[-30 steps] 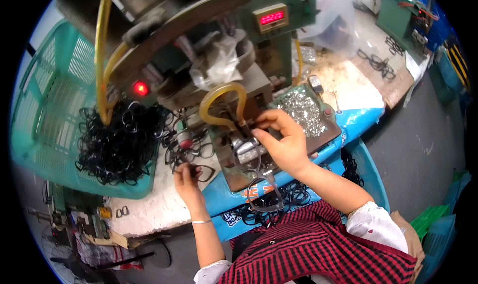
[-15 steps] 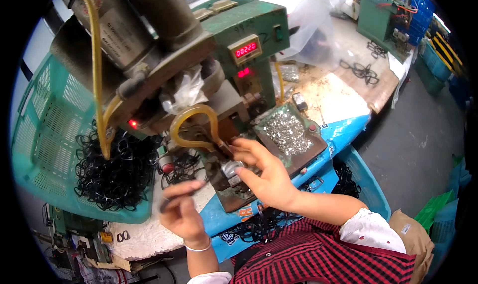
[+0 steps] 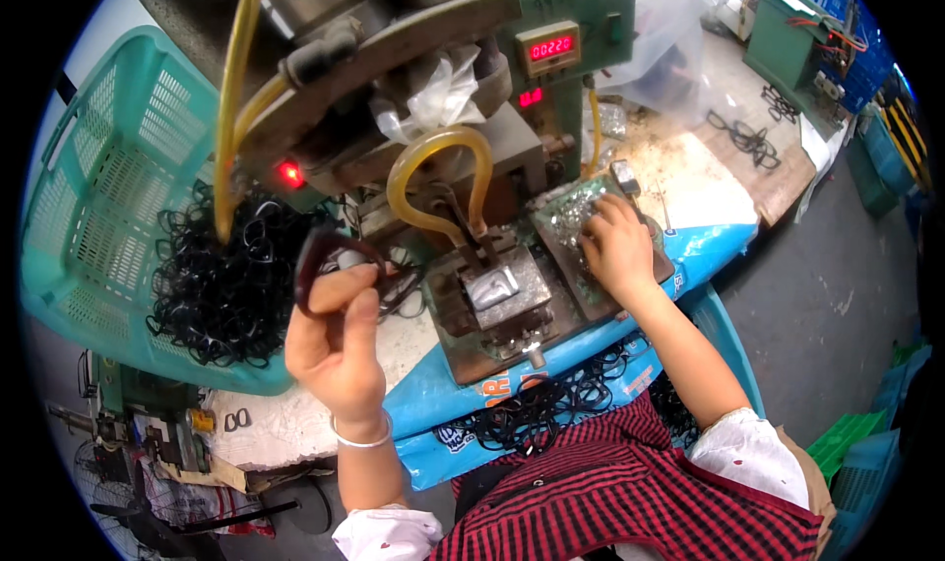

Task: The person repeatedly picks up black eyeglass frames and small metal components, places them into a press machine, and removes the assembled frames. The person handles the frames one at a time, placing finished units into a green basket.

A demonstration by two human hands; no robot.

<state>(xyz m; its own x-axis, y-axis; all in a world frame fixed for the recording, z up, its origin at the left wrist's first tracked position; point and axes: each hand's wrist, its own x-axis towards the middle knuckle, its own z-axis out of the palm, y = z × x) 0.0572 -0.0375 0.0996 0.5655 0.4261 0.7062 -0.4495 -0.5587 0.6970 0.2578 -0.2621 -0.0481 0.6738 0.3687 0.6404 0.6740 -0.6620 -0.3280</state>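
Raised at the left, my left hand pinches a dark glasses frame between thumb and fingers; the frame is blurred. My right hand is over a green tray of small shiny metal pieces, fingers bent and apart among the pieces; nothing shows between them. Between my hands stands a green press machine. Its metal block carries a bright silver plate under a yellow looped hose.
A teal basket holds a heap of black frames at the left. More black frames lie on blue sheeting by my lap. Other frames rest on the far right table. Another green machine stands behind them.
My right hand has left the metal block and moved right to the tray. My left hand has turned upward with the glasses frame. The view has shifted, and the block is now uncovered.
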